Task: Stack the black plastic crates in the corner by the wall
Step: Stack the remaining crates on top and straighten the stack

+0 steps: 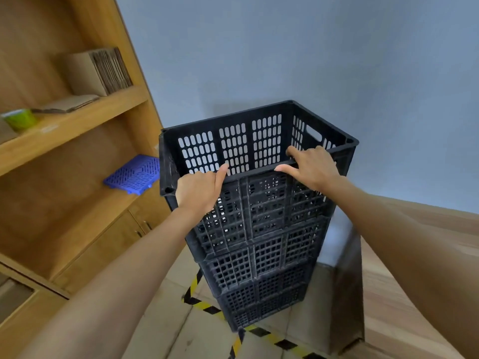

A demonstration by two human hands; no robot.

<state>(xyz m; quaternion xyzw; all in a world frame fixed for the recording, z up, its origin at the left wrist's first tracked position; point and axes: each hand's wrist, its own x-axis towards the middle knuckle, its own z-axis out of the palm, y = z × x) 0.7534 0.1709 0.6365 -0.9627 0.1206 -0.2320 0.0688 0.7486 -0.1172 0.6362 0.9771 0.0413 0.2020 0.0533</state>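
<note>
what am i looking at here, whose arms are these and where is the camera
There is no machine here. A person wears a camera on the head, looking forward and down, so the arms are their own. The left hand and the right hand both grip the near rim of the top black crate. It sits on a stack of black crates on the floor beside a grey wall. To the left is a wooden shelf unit holding cardboard and a blue plastic piece.

Stack of black crates stands frame center, against blue-grey wall. Top crate open side up. Left hand grips near rim, lower-left corner; right hand rests on near rim, fingers over edge. Wooden shelf unit at frame left holds blue grid panel. Yellow-black floor tape at bottom center.
</note>
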